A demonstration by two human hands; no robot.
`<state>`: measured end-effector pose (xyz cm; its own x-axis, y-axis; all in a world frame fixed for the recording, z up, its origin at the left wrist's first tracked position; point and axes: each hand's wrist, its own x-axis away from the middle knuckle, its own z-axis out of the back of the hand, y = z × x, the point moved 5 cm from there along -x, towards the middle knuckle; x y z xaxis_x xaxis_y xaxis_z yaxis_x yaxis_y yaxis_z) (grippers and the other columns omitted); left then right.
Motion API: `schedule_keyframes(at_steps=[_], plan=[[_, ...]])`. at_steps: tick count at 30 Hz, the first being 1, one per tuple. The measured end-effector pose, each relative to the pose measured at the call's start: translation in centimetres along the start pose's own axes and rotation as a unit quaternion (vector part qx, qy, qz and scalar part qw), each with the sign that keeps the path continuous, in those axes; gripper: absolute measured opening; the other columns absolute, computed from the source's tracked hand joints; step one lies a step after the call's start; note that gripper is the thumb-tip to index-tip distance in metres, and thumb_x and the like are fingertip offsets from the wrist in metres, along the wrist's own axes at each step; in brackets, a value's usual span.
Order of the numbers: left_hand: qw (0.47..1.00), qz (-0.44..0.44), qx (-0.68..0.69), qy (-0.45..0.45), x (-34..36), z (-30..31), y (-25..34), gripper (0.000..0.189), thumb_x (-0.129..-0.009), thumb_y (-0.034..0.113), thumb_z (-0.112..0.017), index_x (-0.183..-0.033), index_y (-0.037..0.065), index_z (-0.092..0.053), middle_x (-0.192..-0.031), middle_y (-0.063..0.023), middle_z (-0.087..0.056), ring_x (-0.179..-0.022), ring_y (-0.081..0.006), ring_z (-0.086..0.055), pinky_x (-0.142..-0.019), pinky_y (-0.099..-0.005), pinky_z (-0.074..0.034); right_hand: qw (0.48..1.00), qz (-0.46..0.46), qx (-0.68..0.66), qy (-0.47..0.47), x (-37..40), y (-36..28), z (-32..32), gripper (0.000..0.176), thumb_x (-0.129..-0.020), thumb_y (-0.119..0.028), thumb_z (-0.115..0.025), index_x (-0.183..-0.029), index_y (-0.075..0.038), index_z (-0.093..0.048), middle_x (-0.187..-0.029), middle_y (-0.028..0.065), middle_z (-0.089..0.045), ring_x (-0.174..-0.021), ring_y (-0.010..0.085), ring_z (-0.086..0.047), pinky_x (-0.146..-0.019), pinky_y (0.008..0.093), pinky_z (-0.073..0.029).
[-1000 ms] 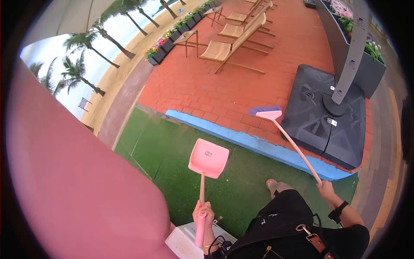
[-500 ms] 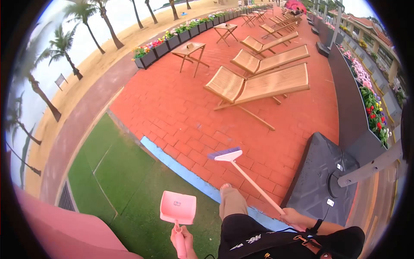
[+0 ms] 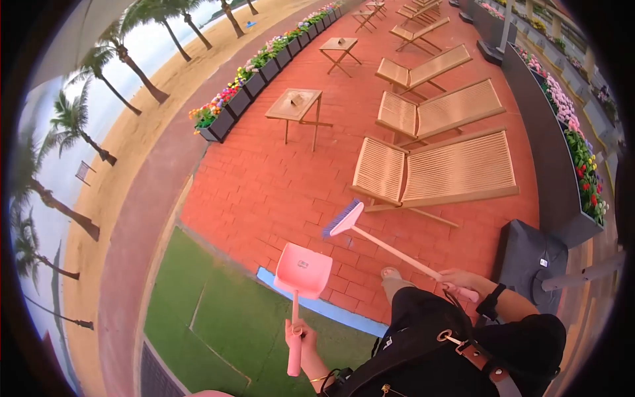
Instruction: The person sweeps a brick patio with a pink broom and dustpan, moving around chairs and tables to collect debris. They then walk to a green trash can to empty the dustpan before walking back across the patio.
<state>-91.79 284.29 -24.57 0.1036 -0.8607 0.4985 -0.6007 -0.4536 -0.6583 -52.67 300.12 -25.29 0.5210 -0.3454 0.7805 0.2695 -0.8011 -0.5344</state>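
Since half a second earlier the view had swung further over the red brick paving (image 3: 264, 192); the broom (image 3: 399, 255) had tilted so that its blue bristles pointed up-left, near the foot of the nearest lounger (image 3: 436, 175), and the pink dustpan (image 3: 303, 271) had lifted from over the green turf (image 3: 225, 311) to over the blue kerb (image 3: 331, 311).

Both hands were well apart, each clamped on its own tool; the left hand (image 3: 299, 334) had its fingers wrapped round the dustpan's handle with the pan held upright and its open face away from the body; the right hand (image 3: 456, 281) was closed round the broom's handle near its upper end, a dark band on the wrist behind it. Gripping so far back probably gave reach and kept the head clear of the bricks; the pan, held low and forward, stayed out of the broom's path.

One foot (image 3: 391, 274) stood on the bricks just past the kerb, under the broom's handle.

Around them: three slatted wooden loungers in a row, a small wooden table (image 3: 294, 106) further on, and a line of flower planters (image 3: 225, 112) along the paving's left edge, with sand and palms beyond; a long grey planter (image 3: 552, 165) closed off the right side. Nearest obstacles — the lounger's frame straight ahead of the bristles, and the grey umbrella base (image 3: 532, 261) just beside the right arm.
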Motion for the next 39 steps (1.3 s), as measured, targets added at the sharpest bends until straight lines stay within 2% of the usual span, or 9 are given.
schedule_keyframes(at_steps=[6, 13, 15, 17, 18, 19, 24, 33, 39], plan=[[0.984, -0.016, -0.173, 0.031, -15.6, -10.0, 7.0, 0.016, -0.079, 0.009, -0.046, -0.066, 0.004, -0.039, -0.050, -0.0008, -0.038, -0.046, -0.0084, -0.041, -0.039, -0.0184, -0.035, 0.878, 0.074, 0.451, 0.142, -15.2, -13.6, -1.4, 0.016, -0.075, -0.014, -0.052, -0.086, -0.003, -0.053, -0.059, 0.0099, -0.054, -0.047, 0.0167, -0.053, -0.043, 0.0295, -0.043], [0.987, -0.019, -0.120, 0.102, -29.6, -25.0, 7.8, 0.006, -0.073, 0.004, -0.046, -0.071, 0.001, -0.041, -0.051, 0.0000, -0.037, -0.044, -0.0079, -0.037, -0.038, -0.0183, -0.033, 0.748, 0.123, 0.615, 0.218, -29.4, -30.6, -6.3, 0.018, -0.071, -0.008, -0.049, -0.088, -0.002, -0.051, -0.069, 0.0190, -0.057, -0.062, 0.0322, -0.057, -0.057, 0.0418, -0.045], [0.981, -0.038, -0.161, 0.098, -33.3, -28.5, 8.5, 0.077, -0.068, 0.004, -0.049, -0.126, -0.011, -0.001, -0.049, 0.0022, -0.038, -0.041, -0.0061, -0.038, -0.039, -0.0169, -0.037, 0.760, 0.034, 0.604, 0.238, -33.5, -36.6, -7.2, 0.019, -0.071, -0.007, -0.048, -0.088, 0.000, -0.050, -0.071, 0.0203, -0.056, -0.065, 0.0330, -0.057, -0.058, 0.0427, -0.044], [0.986, 0.017, -0.128, 0.109, -37.0, -30.8, 9.1, 0.074, -0.069, 0.005, -0.050, -0.126, -0.011, -0.006, -0.050, 0.0022, -0.039, -0.043, -0.0072, -0.039, -0.041, -0.0172, -0.040, 0.707, 0.092, 0.659, 0.238, -39.9, -39.2, -5.8, 0.020, -0.070, -0.007, -0.049, -0.089, 0.001, -0.049, -0.070, 0.0201, -0.056, -0.065, 0.0336, -0.056, -0.057, 0.0422, -0.045], [0.934, -0.142, -0.308, 0.116, -39.0, -30.8, 12.4, 0.069, -0.069, 0.006, -0.050, -0.122, -0.013, -0.011, -0.052, 0.0004, -0.041, -0.047, -0.0085, -0.042, -0.043, -0.0176, -0.041, 0.717, 0.079, 0.655, 0.224, -41.6, -39.1, -6.4, 0.020, -0.070, -0.007, -0.049, -0.089, 0.001, -0.049, -0.070, 0.0201, -0.056, -0.065, 0.0336, -0.056, -0.057, 0.0422, -0.045], [0.977, 0.009, -0.191, 0.096, -41.4, -32.2, 11.3, 0.059, -0.072, 0.005, -0.047, -0.122, -0.011, -0.022, -0.057, -0.0020, -0.040, -0.053, -0.0104, -0.043, -0.046, -0.0184, -0.043, 0.711, 0.094, 0.663, 0.215, -43.6, -41.1, -7.3, 0.020, -0.071, -0.006, -0.048, -0.089, 0.002, -0.049, -0.070, 0.0201, -0.056, -0.065, 0.0344, -0.056, -0.058, 0.0422, -0.045], [0.937, -0.015, -0.275, 0.216, -53.5, -37.8, 13.6, 0.014, -0.074, -0.003, -0.044, -0.087, -0.007, -0.046, -0.071, -0.0080, -0.046, -0.055, -0.0123, -0.046, -0.050, -0.0197, -0.048, 0.715, 0.069, 0.649, 0.249, -50.1, -48.0, -10.4, 0.020, -0.073, -0.005, -0.045, -0.092, 0.002, -0.048, -0.072, 0.0201, -0.057, -0.067, 0.0354, -0.057, -0.058, 0.0416, -0.046], [0.924, -0.036, -0.178, 0.337, -72.4, -41.7, 21.5, 0.015, -0.077, 0.004, -0.050, -0.087, -0.007, -0.048, -0.077, -0.0139, -0.049, -0.057, -0.0149, -0.050, -0.048, -0.0206, -0.049, 0.720, 0.012, 0.642, 0.264, -66.0, -57.5, -12.7, 0.037, -0.075, -0.005, -0.044, -0.111, -0.001, -0.043, -0.080, 0.0175, -0.058, -0.073, 0.0304, -0.059, -0.060, 0.0406, -0.048], [0.828, -0.049, -0.472, 0.301, -81.6, -42.9, 23.1, 0.012, -0.078, 0.003, -0.049, -0.083, -0.007, -0.045, -0.070, -0.0119, -0.047, -0.055, -0.0147, -0.047, -0.052, -0.0200, -0.047, 0.740, -0.012, 0.620, 0.260, -73.8, -59.8, -14.0, 0.036, -0.078, -0.006, -0.042, -0.112, 0.006, -0.040, -0.076, 0.0160, -0.059, -0.067, 0.0287, -0.060, -0.054, 0.0384, -0.049]])
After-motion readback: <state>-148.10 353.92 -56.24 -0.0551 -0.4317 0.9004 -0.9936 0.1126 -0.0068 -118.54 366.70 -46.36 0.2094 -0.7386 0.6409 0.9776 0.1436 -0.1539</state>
